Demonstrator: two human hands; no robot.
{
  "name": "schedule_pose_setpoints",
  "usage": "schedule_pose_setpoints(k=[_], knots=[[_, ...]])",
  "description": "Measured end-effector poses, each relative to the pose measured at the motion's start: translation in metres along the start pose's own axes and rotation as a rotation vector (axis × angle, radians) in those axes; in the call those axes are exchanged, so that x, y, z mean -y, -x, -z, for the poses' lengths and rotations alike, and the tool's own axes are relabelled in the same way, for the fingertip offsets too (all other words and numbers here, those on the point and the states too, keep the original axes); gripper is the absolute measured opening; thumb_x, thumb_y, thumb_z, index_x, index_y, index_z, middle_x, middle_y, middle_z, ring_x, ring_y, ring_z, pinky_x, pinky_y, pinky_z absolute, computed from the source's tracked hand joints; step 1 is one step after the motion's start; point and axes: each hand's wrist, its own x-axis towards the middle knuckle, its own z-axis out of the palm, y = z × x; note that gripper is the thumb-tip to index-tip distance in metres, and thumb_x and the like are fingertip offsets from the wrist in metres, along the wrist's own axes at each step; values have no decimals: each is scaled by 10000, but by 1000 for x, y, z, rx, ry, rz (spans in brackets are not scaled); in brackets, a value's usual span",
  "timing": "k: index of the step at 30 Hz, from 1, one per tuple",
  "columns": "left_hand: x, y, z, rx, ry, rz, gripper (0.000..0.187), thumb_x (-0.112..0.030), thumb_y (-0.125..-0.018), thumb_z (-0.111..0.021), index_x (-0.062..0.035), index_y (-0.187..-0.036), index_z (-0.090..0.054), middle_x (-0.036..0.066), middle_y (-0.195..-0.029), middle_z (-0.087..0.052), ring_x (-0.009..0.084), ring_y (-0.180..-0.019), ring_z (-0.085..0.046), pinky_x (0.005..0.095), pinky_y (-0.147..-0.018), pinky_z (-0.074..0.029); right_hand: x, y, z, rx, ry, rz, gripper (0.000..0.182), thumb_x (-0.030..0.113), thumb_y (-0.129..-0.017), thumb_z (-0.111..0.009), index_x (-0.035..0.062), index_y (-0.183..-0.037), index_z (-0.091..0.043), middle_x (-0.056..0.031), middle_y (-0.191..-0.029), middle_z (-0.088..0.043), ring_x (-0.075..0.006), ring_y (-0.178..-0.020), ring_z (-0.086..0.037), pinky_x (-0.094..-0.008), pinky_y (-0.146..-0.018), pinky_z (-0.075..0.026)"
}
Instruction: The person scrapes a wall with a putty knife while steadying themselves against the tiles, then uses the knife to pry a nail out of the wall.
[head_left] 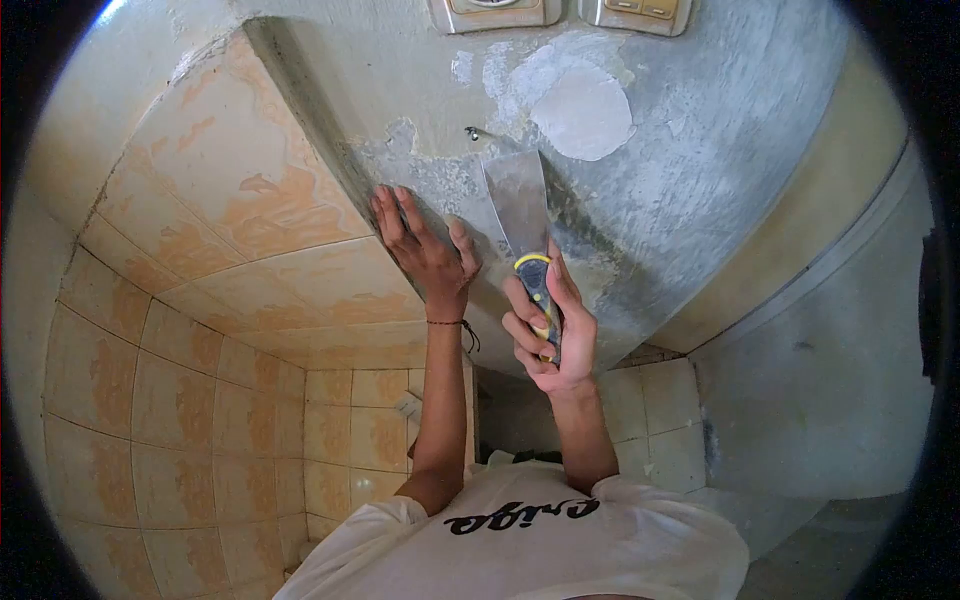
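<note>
My right hand [552, 325] is wrapped round the dark, yellow-trimmed handle of a putty knife [519, 205]. Its wide metal blade points up the wall, with the edge just below a small hook [474, 132]. Paint around there is worn and flaking, baring grey patches on the wall [690, 150]. Above the blade is a round white patch [582, 113] with smeared white filler beside it. My left hand [430, 245] lies with fingers spread against the wall, beside the edge where the tiling meets it. A thin dark bracelet circles the left wrist.
Orange-patterned tiles [250, 180] cover the wall section on the left and the floor below. A socket [495, 12] and a switch plate [637, 12] sit at the top of the wall. To the right stands a pale grey panel [810, 330].
</note>
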Motion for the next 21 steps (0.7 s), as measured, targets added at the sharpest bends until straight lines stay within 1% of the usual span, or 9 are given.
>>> schedule_pose_setpoints(k=[1,3,4,11,14,17,21], knots=[[0,0,0,-9,7,-3,687,-308,-1004,-483,40,-1569,-307,278,-1591,-311,472,-1456,-325,564,-1204,-286,-1,-1,0,-6,-4,-3,590,432,-1106,-400,236,-1632,-220,19,-676,-357,-53,-409,-287,-203,-286,-237],[-1,0,-2,-12,17,-4,688,-306,-1002,-482,40,-1569,-305,279,-1591,-310,475,-1456,-323,568,-1205,-282,-6,-4,-2,84,-101,17,463,388,-1120,-383,374,-1579,-329,9,-724,-358,-47,-424,-282,-173,-261,-208],[-1,-1,-1,-16,20,-3,685,-304,-1002,-477,40,-1569,-305,280,-1591,-310,477,-1458,-318,572,-1206,-279,-7,-3,-4,69,-112,9,458,388,-1119,-385,380,-1574,-335,11,-729,-362,-46,-429,-285,-172,-260,-209],[0,0,-2,-19,19,-8,676,-308,-1011,-468,41,-1567,-307,285,-1594,-301,482,-1460,-307,579,-1207,-271,-11,-2,-12,65,-176,16,458,385,-1119,-386,381,-1574,-334,15,-727,-363,-47,-430,-278,-170,-266,-202],[0,0,-2,-11,27,-3,675,-307,-1013,-469,41,-1568,-304,284,-1596,-298,484,-1462,-303,581,-1207,-268,-8,-2,-9,50,-165,3,468,373,-1121,-385,358,-1584,-321,15,-717,-361,-44,-430,-279,-167,-271,-201],[2,1,-3,-22,13,-28,678,-299,-1012,-471,44,-1570,-296,284,-1597,-297,484,-1468,-296,581,-1210,-263,-5,-4,-7,102,-100,26,470,371,-1121,-386,346,-1586,-318,15,-714,-361,-44,-429,-274,-166,-275,-204],[-1,1,1,-2,22,-22,680,-293,-1012,-470,47,-1572,-287,286,-1597,-293,484,-1464,-302,580,-1211,-262,-2,-3,-3,90,-106,5,461,368,-1121,-386,339,-1578,-327,15,-714,-363,-44,-429,-274,-165,-277,-199]])
